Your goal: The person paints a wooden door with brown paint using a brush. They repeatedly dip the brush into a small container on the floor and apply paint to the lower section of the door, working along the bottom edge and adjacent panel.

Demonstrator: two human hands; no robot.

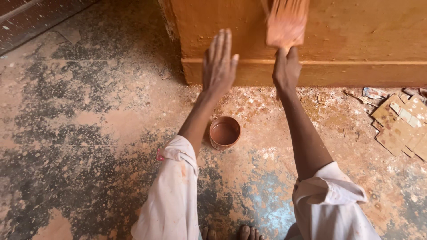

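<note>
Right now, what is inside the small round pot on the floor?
The pot holds reddish-brown liquid, like paint, filling it partway. Its bottom is covered by the liquid, so whether anything lies beneath cannot be seen.

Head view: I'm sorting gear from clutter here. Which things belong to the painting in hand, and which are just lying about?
In use:
- brush, held in right hand
- paint pot, on the floor between the arms
- wall, left hand flat near it

Lying about:
- tile scraps, far right
- debris along the wall base
</note>
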